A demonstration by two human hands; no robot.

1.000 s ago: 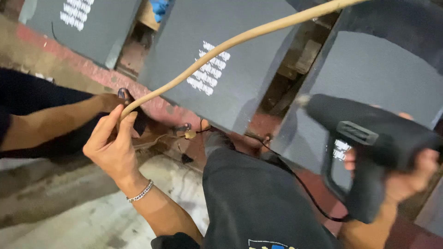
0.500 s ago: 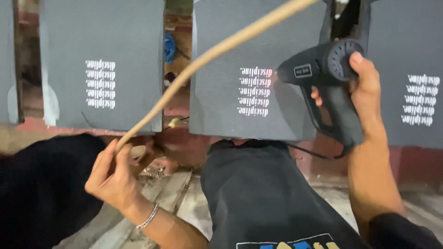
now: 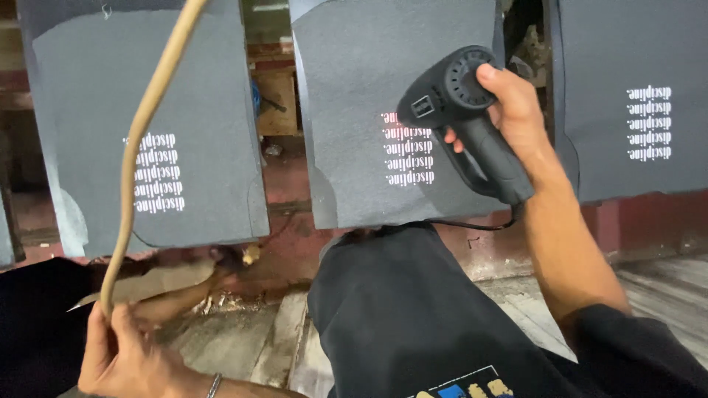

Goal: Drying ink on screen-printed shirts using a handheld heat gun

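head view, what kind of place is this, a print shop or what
Probably a garment printing workshop. Dark shirts with white printed text are stretched over a row of boards, the right hand aims a black heat gun at one print, and the left hand holds a tan hose.

Tight workspace, panels ahead and fabric below.

Three dark grey printed fabric panels hang side by side: left panel (image 3: 147,125), middle panel (image 3: 391,110), right panel (image 3: 634,96); narrow open gaps between them show a wooden frame (image 3: 276,96) behind. Right hand (image 3: 516,110) with black heat gun (image 3: 457,110) sits just before the middle panel, its cord (image 3: 472,225) trailing under. Tan hose (image 3: 144,125) runs up from left hand (image 3: 122,354) across the left panel, blocking that side. Black garment (image 3: 413,309) fills the low centre. Free room: concrete floor strip (image 3: 243,339) between left hand and garment, and lower right floor (image 3: 664,284).
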